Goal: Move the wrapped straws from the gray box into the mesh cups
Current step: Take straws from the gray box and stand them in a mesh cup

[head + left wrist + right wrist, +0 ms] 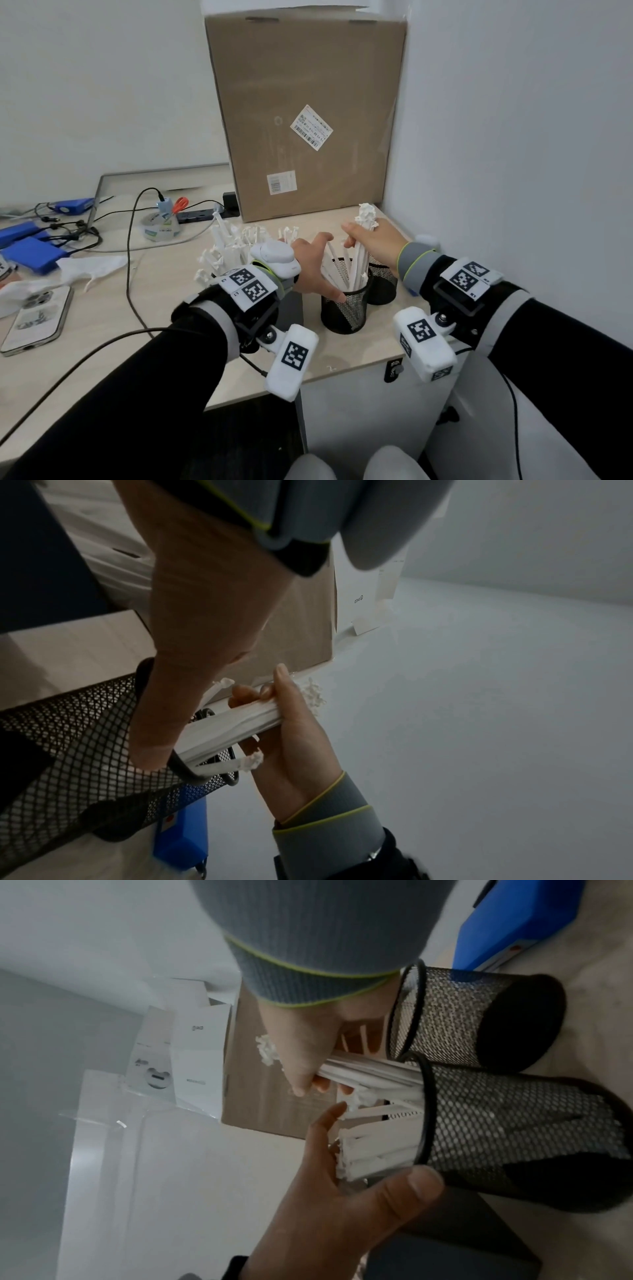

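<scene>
My right hand [363, 240] grips a bundle of wrapped straws [359, 255], their lower ends inside the near black mesh cup [346, 311]. The cup holds several more straws, leaning left. My left hand [318, 270] is open beside them, thumb on the cup's rim and fingers spread against the leaning straws. A second mesh cup [383, 286] stands right behind it. More straws [233, 245] stand in the gray box [294, 308], mostly hidden by my left wrist. The right wrist view shows the bundle [369, 1069] entering the near cup [514, 1137].
A tall cardboard box [308, 120] stands just behind the cups, with a white wall to the right. To the left lie cables, a tape roll [159, 228], blue packs [30, 255], crumpled paper and a phone [37, 318]. The table's front edge is close below the cups.
</scene>
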